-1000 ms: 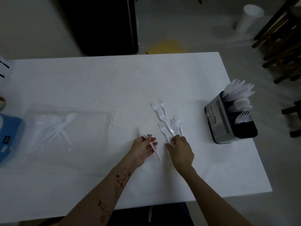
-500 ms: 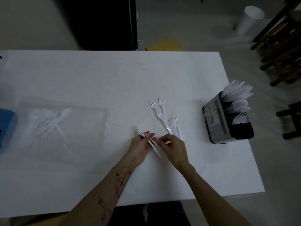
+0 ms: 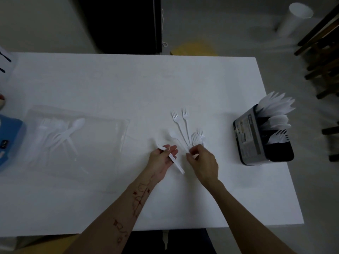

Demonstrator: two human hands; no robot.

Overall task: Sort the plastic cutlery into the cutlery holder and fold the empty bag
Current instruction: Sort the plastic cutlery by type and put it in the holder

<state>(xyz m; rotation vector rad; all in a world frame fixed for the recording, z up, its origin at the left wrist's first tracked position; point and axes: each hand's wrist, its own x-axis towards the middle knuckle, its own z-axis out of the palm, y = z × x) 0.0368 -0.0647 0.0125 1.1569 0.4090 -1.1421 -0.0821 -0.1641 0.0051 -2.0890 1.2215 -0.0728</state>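
Note:
Several white plastic forks (image 3: 180,123) lie fanned on the white table (image 3: 113,85), tines away from me. My right hand (image 3: 202,163) pinches the handle ends of the forks nearest it. My left hand (image 3: 162,159) holds a white plastic utensil (image 3: 176,162) slanting down to the right. A white spoon (image 3: 174,135) lies between the hands. The black and grey cutlery holder (image 3: 256,142) stands at the right edge, with knives, spoons and forks upright in it. A clear plastic bag (image 3: 73,143) lies flat at the left with several white utensils inside.
A blue box (image 3: 9,142) sits at the table's left edge. Dark wooden chairs (image 3: 322,57) stand on the floor to the right, and a white cup (image 3: 293,17) stands beyond them. A dark cabinet (image 3: 121,22) is behind the table.
My right hand slid left and gathered fork handles together, so the fan of forks is tighter. My left hand kept its utensil and barely moved.

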